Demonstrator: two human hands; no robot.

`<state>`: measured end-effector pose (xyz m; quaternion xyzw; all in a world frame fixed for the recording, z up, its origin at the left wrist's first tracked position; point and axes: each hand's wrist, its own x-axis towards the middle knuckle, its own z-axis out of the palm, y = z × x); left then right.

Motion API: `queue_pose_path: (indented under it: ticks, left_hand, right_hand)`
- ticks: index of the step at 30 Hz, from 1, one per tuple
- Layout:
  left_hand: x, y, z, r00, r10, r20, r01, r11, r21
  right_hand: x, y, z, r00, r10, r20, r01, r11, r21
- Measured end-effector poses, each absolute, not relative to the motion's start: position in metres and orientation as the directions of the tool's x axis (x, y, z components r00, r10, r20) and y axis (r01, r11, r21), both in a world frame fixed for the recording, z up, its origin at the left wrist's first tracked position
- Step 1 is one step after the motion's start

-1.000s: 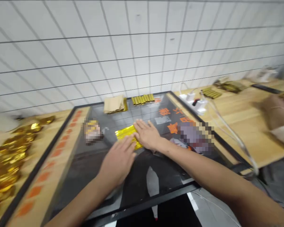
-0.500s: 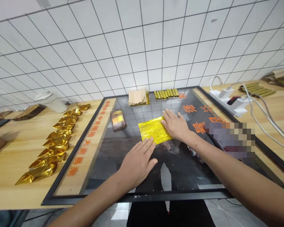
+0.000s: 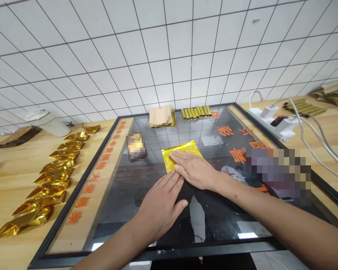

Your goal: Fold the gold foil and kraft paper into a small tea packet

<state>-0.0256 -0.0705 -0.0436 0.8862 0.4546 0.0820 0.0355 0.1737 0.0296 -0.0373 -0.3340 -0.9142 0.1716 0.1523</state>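
A sheet of shiny gold foil paper lies on the black-framed glass panel. Across its middle rests my right hand, flat with the fingers stretched toward the left, hiding much of the sheet. My left hand lies flat too, its fingertips at the sheet's near left edge and touching or almost touching the right hand. Neither hand grips anything. Behind the sheet stand a stack of tan paper sheets with gold backs and a row of small gold paper rolls.
Folded gold foil pieces form a column on the wooden table at left, near a white-lidded plastic cup. A white power strip with cables is at right, by more gold rolls. A small blurred box sits on the glass.
My right hand has slid left from the foil sheet's right edge across its middle. My left hand stays at the near edge. The view has shifted slightly.
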Motion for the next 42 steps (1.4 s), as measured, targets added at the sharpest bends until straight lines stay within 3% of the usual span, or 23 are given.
queue_pose_path:
  ticks: [7,12,15,21,26,34,42]
  left_hand:
    - [-0.027,-0.074,-0.039,0.577,0.813,0.080,0.804,-0.582,0.121]
    - [-0.022,-0.052,-0.016,0.566,0.813,0.138,0.790,-0.582,0.190]
    - [-0.010,-0.017,-0.006,0.536,0.819,0.206,0.800,-0.570,0.184]
    - [0.006,0.028,-0.029,0.455,0.880,0.134,0.881,-0.468,0.078]
    - [-0.006,0.026,-0.058,0.555,0.801,0.225,0.825,-0.565,-0.023]
    - [-0.009,0.022,-0.056,0.462,0.852,0.246,0.870,-0.490,0.063]
    - [-0.008,0.018,-0.051,0.445,0.873,0.199,0.891,-0.455,0.005]
  right_hand:
    - [0.190,0.066,-0.053,-0.633,0.753,0.182,0.728,0.658,-0.193]
    - [0.195,0.073,-0.060,-0.614,0.764,0.197,0.755,0.642,-0.137]
    - [0.194,0.071,-0.058,-0.619,0.761,0.195,0.753,0.646,-0.125]
    - [0.192,0.069,-0.055,-0.607,0.773,0.185,0.770,0.630,-0.104]
    - [0.189,0.066,-0.052,-0.594,0.791,0.148,0.786,0.609,-0.102]
    - [0.194,0.067,-0.046,-0.520,0.844,0.131,0.836,0.535,-0.127]
    - [0.202,0.065,-0.042,-0.464,0.875,0.137,0.852,0.483,-0.199]
